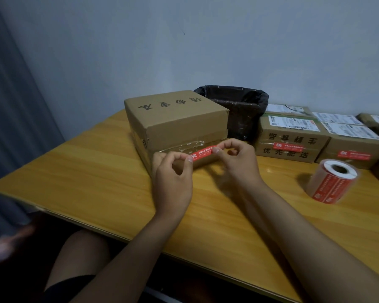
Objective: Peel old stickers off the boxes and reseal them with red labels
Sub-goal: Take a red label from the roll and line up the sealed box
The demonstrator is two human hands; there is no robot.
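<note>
Left hand [173,171] and right hand [239,158] pinch the ends of a red label [204,153], white print unreadable, long axis level, rising slightly rightward, held against the front seam of the box [175,121] on the table [96,182].

Red label held stretched in front of a cardboard box

The left hand [173,173] and right hand [234,158] each pinch one end of a red label [202,153] before the near face of the box [177,119] on the desk [85,171]; a label roll [333,182] lies to the right, near two labelled boxes [291,136] beside a black-lined bin [239,106].
</note>
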